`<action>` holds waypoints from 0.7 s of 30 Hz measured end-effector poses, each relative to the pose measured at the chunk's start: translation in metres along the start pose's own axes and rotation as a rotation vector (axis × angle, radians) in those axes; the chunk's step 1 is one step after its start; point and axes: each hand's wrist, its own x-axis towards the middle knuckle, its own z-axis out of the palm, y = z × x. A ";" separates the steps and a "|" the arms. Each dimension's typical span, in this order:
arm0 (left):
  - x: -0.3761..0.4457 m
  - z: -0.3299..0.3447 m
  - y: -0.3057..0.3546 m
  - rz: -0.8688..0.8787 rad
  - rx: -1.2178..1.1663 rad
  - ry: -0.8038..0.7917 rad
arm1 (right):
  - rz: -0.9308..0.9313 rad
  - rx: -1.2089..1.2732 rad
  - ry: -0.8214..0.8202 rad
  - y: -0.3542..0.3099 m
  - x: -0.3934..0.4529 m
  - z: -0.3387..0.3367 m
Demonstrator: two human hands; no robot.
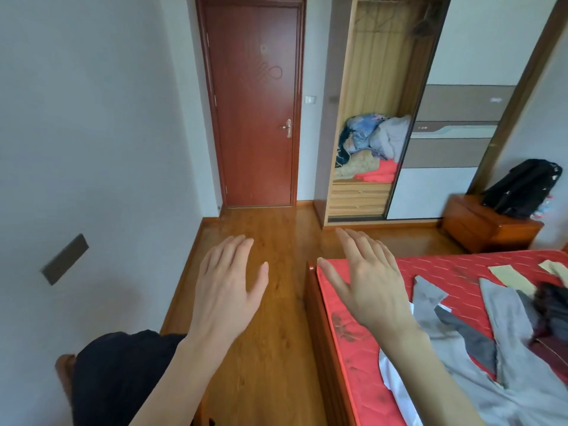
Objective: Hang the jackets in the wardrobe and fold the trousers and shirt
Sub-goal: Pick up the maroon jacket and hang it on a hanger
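At far left a dark garment (123,373) lies draped over a wooden piece of furniture against the pale wall, below a dark wall plate (65,259). The left hand (229,281) hovers palm down over the wooden floor (276,348), fingers straight and close together, thumb held out, touching nothing. Behind it stands a shut reddish door (253,103) with a metal handle.

The right hand (367,282) hangs over the near corner of the bed (455,265), fingers straight and slightly fanned, holding nothing. Beyond it the wardrobe (344,118) stands with its sliding door pushed aside: bare hangers (378,21) on the rail up top, and a heap of bedding and clothes (372,149) (blue, grey, beige, red) piled on the shelf above two drawers.

On the red mattress lie grey clothes (504,305) spread flat, with white fabric beneath, beige pieces (510,276) beyond, and a dark reddish bundle (550,318) at the right edge. A black jacket (522,186) sits slumped on a wooden bedside cabinet (482,229). No readable writing shows.
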 end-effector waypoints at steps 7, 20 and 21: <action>0.084 0.075 -0.011 0.051 0.012 -0.030 | 0.040 -0.014 -0.005 0.040 0.068 0.058; 0.283 0.212 -0.021 0.030 0.091 -0.021 | 0.023 -0.019 -0.046 0.145 0.253 0.176; 0.295 0.219 -0.023 0.021 0.095 -0.027 | 0.017 -0.012 -0.066 0.149 0.265 0.183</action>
